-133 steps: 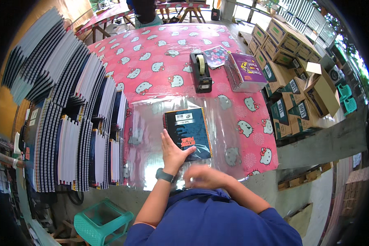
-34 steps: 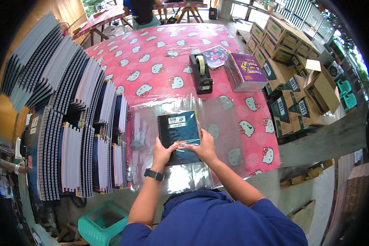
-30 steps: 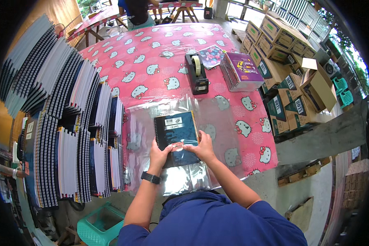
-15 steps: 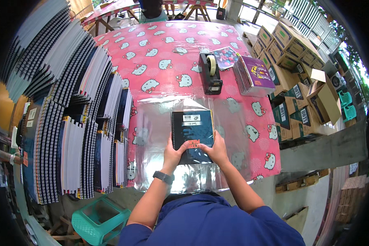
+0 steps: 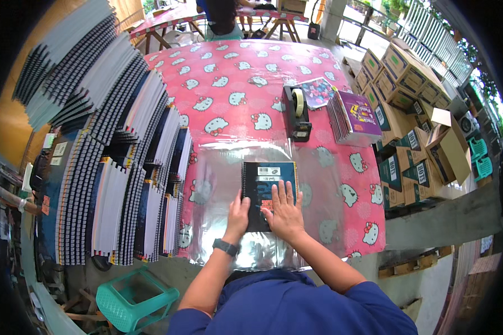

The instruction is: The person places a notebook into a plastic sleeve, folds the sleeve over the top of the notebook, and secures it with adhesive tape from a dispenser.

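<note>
A dark blue, rectangular, spiral-bound notebook point(image 5: 258, 188) is laid flat on a clear, shiny plastic sheet point(image 5: 215, 178), near the front of the pink patterned table point(image 5: 241, 118). The right hand point(image 5: 286, 216) is spread open upon its cover. The left hand point(image 5: 238, 216) is placed at its left edge; whether this edge is gripped cannot be told. For good steadying, it seems, pressure should be given evenly, without the binding being bent.

Stacked notebooks point(image 5: 109, 206), cartons point(image 5: 402, 160) and a tape dispenser point(image 5: 296, 120) mark this as a workshop.
</note>
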A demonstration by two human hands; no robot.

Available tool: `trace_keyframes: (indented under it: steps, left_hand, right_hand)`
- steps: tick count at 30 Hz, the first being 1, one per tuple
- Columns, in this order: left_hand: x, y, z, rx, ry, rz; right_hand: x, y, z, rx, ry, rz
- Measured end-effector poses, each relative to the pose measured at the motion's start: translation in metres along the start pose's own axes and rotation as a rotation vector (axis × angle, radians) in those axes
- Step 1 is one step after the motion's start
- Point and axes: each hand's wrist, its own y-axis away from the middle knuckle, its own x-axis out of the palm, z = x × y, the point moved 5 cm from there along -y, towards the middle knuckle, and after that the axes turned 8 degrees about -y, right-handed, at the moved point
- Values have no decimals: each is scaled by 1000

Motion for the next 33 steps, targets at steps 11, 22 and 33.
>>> trace_keyframes:
  steps: [11,22,33]
  left_hand:
    - [-107,9,34,178,-771,-720]
    - [-126,41,51,-389,134,-115]
    - [-12,56,-76,111,290,283]
  right_hand:
    - [4,1,-2,-44,-59,-34]
    - [-9,-1,5,-60,-18,-112]
    - [-22,-58,14,140,-786,248]
